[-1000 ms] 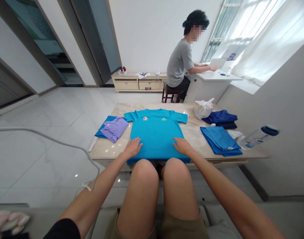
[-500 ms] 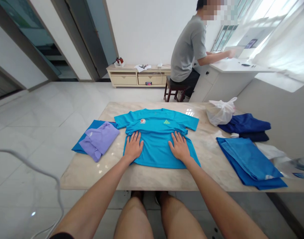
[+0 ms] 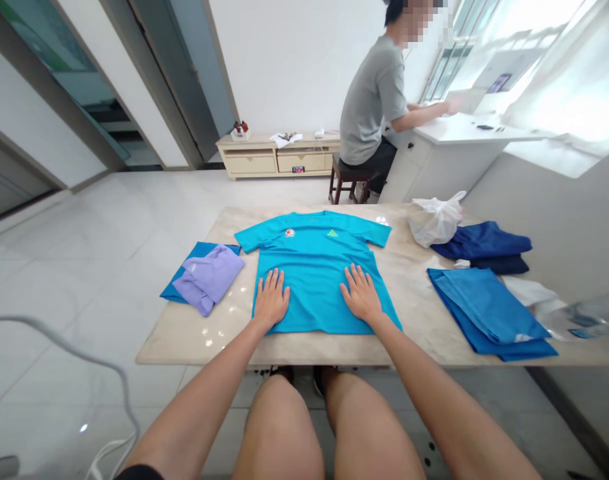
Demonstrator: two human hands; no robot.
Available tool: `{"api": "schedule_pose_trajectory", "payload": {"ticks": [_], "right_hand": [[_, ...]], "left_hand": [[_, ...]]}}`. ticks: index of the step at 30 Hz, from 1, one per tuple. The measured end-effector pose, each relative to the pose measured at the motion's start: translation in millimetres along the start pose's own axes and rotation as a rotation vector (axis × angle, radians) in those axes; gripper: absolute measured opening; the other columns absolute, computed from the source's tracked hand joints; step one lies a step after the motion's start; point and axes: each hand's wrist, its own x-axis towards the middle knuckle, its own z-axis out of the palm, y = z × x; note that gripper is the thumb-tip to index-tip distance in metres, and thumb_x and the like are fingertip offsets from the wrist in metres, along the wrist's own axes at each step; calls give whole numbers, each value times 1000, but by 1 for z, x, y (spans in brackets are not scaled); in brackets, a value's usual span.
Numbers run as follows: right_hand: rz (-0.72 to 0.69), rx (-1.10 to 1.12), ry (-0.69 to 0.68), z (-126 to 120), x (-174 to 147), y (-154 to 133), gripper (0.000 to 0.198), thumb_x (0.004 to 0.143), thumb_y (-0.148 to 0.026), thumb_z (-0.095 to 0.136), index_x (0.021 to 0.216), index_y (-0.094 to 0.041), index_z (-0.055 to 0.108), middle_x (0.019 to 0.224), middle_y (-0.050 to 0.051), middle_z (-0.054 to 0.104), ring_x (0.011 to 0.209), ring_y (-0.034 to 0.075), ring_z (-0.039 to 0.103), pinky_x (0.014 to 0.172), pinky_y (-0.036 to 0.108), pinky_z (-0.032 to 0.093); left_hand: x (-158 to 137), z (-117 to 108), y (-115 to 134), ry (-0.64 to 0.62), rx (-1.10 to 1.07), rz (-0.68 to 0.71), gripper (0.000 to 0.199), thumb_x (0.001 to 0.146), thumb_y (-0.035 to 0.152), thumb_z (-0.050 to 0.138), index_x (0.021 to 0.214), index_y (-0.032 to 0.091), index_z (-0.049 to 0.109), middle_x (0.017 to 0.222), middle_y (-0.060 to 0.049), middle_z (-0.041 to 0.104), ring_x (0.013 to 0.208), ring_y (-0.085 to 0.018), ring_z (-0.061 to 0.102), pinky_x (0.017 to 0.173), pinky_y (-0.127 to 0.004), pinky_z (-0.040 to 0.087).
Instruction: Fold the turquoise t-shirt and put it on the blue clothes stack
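A bright blue short-sleeved T-shirt (image 3: 314,280) lies spread out, front up, on the marble-patterned table (image 3: 184,340). Its neckline points away from me, and two small logos show on the chest. My left hand (image 3: 273,298) rests flat on the lower left of the shirt, fingers outstretched. On the lower right, my right hand (image 3: 361,293) lies palm down with its fingers stretched out too. Neither hand grips the cloth. The shirt body looks mostly smooth, with slight creases near the sides.
Left of the shirt, a folded purple garment (image 3: 209,277) overlaps a blue one (image 3: 177,283). To the right lie folded blue clothes (image 3: 489,310), a dark blue garment (image 3: 489,240), a white plastic bag (image 3: 437,220) and a clear bottle (image 3: 594,313). Beyond, a person (image 3: 372,100) sits on a stool.
The fold across the shirt's middle has flattened out, and the shirt's upper part now lies smoother and farther from me. Both hands stay flat on the lower part. The view has shifted slightly.
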Motion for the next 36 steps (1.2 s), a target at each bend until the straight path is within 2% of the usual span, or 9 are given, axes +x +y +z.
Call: {"api": "schedule_pose_trajectory", "payload": {"ticks": [7, 9, 12, 14, 16, 20, 24, 28, 36], "right_hand": [[-52, -23, -101, -40, -85, -5, 69, 117, -50, 36, 174, -13, 48, 182, 16, 38, 170, 34, 37, 138, 54, 32], [-66, -20, -179, -63, -88, -3, 67, 116, -52, 39, 166, -12, 60, 173, 18, 53, 160, 35, 52, 132, 50, 42], [-10, -34, -367, -104, -77, -3, 67, 116, -57, 37, 137, -13, 82, 143, 23, 76, 135, 39, 72, 118, 51, 53], [35, -64, -467, -125, -67, -3, 65, 115, -56, 40, 127, -12, 86, 134, 25, 79, 130, 41, 73, 115, 52, 54], [59, -78, -454, -132, -64, -5, 58, 115, -47, 40, 136, -11, 81, 140, 26, 76, 134, 41, 71, 117, 51, 51], [32, -50, -245, -100, -80, -15, 62, 115, -35, 37, 167, -7, 55, 170, 25, 54, 158, 38, 52, 129, 51, 41], [64, -41, -114, -46, -102, -19, 67, 117, -42, 34, 177, -14, 41, 186, 14, 30, 173, 33, 27, 140, 55, 25], [59, -34, -43, -20, -91, -9, 69, 117, -47, 33, 180, -20, 39, 188, 10, 27, 175, 31, 23, 142, 55, 20], [51, -13, -36, -13, -26, 1, 69, 117, -49, 29, 178, -19, 41, 188, 10, 27, 175, 31, 23, 142, 56, 19]], "left_hand": [[-83, -29, 16, -51, 52, 33, 68, 112, 40, 43, 171, 8, 49, 180, -23, 42, 169, -41, 38, 137, -61, 32], [-88, -50, 24, -134, 66, 53, 64, 111, 40, 48, 163, 5, 58, 172, -28, 52, 162, -41, 48, 133, -55, 40], [-82, -87, 35, -316, 104, 75, 54, 113, 48, 47, 130, 11, 82, 138, -26, 78, 137, -40, 71, 117, -49, 54], [-73, -108, 40, -399, 122, 75, 54, 113, 52, 46, 114, 16, 86, 120, -22, 84, 122, -39, 77, 108, -48, 59], [-66, -118, 42, -399, 113, 66, 49, 113, 48, 47, 122, 18, 84, 121, -19, 84, 119, -38, 78, 104, -47, 60], [-70, -95, 37, -307, 69, 90, 55, 115, 37, 41, 161, 15, 62, 160, -20, 67, 148, -34, 64, 121, -46, 53], [-84, -43, 24, -140, 43, 125, 61, 116, 37, 39, 174, 18, 48, 184, -12, 38, 172, -30, 35, 141, -53, 27], [-71, -18, 13, -55, 25, 139, 64, 116, 40, 34, 176, 21, 45, 185, -8, 36, 172, -29, 33, 143, -55, 24], [-6, -12, 13, -54, -1, 106, 64, 116, 39, 34, 175, 20, 47, 184, -8, 37, 172, -28, 34, 143, -54, 23]]}}
